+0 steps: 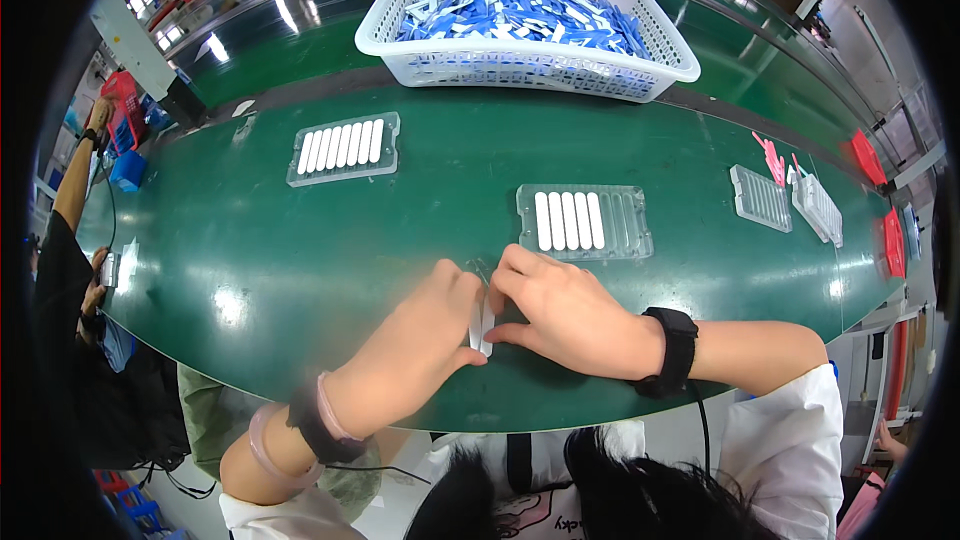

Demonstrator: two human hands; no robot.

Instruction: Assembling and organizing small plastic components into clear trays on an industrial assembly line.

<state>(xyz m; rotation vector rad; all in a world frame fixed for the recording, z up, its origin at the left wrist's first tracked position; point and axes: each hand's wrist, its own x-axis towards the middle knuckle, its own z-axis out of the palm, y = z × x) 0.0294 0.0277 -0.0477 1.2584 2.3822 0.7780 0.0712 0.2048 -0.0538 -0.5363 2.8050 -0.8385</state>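
Between my two hands is a slim white strip [482,328], held upright above the near part of the green table; a clear edge shows along its top. My left hand [425,325] has its thumb and fingers closed on the strip's left side. From the right, my right hand [560,312] pinches the same strip, with thumb and forefinger bent in. Fingers partly hide it. Just beyond my right hand lies a clear plastic tray [626,222], with several white strips [568,221] side by side in its left slots.
Farther left, another clear tray [392,144] holds a row of white strips. A white basket [530,72] at the back is heaped with blue-and-white pieces [520,15]. Two clear trays [762,198] and a pink piece [770,158] lie at right. Another person's arm [75,180] shows far left.
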